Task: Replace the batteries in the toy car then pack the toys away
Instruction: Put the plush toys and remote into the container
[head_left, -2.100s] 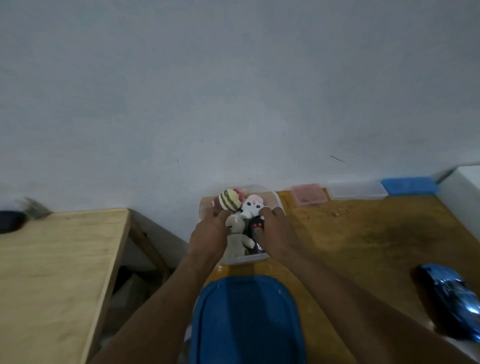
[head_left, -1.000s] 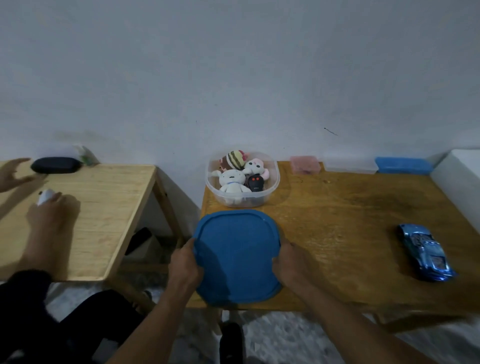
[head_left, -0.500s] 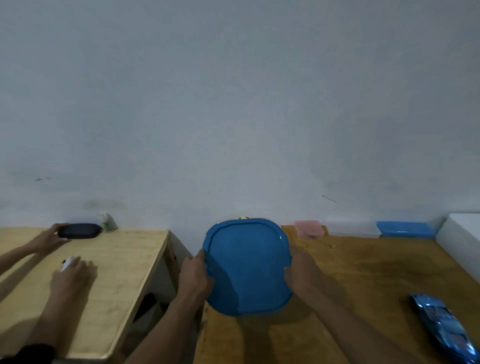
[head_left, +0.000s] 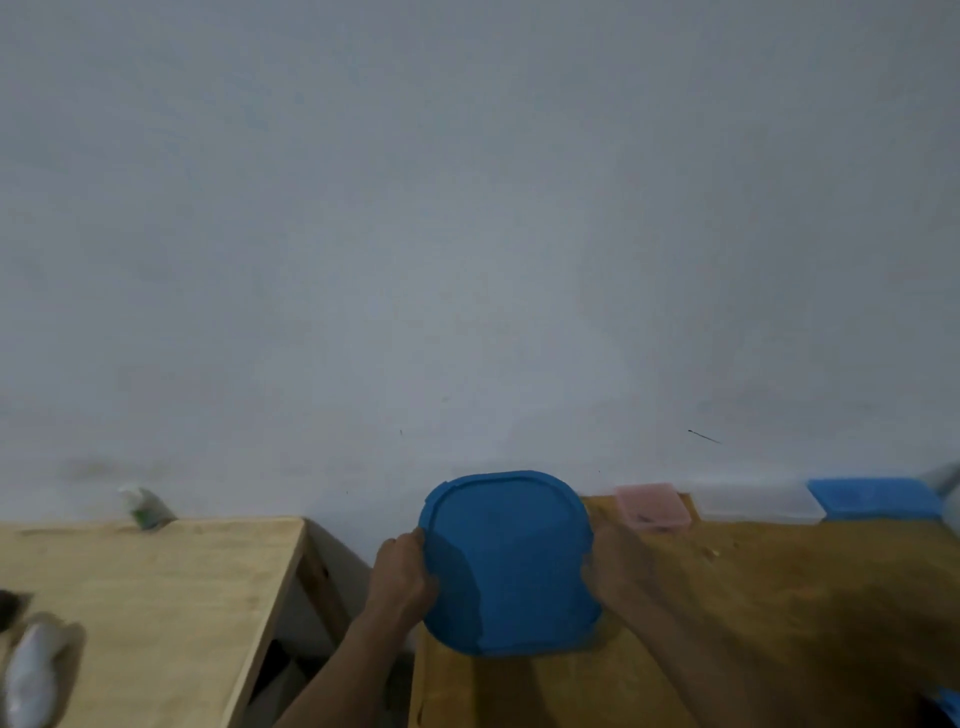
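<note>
A blue rounded-square lid (head_left: 506, 561) is held between both hands above the far left part of the dark wooden table (head_left: 753, 597). My left hand (head_left: 402, 571) grips its left edge and my right hand (head_left: 615, 564) grips its right edge. The lid hides the clear toy container and the plush toys behind it. Only a sliver of the blue toy car (head_left: 951, 699) shows at the bottom right corner.
Along the wall stand a pink box (head_left: 652, 506), a clear box (head_left: 753, 501) and a blue box (head_left: 875, 496). A lighter wooden table (head_left: 156, 597) is on the left, with a small bottle (head_left: 145, 506) and a blurred white object (head_left: 31, 670). A gap separates the tables.
Both hands left the toy container, took the blue lid by its sides and lifted it forward over the container. The view tilted up; the other person's hands left the left table.
</note>
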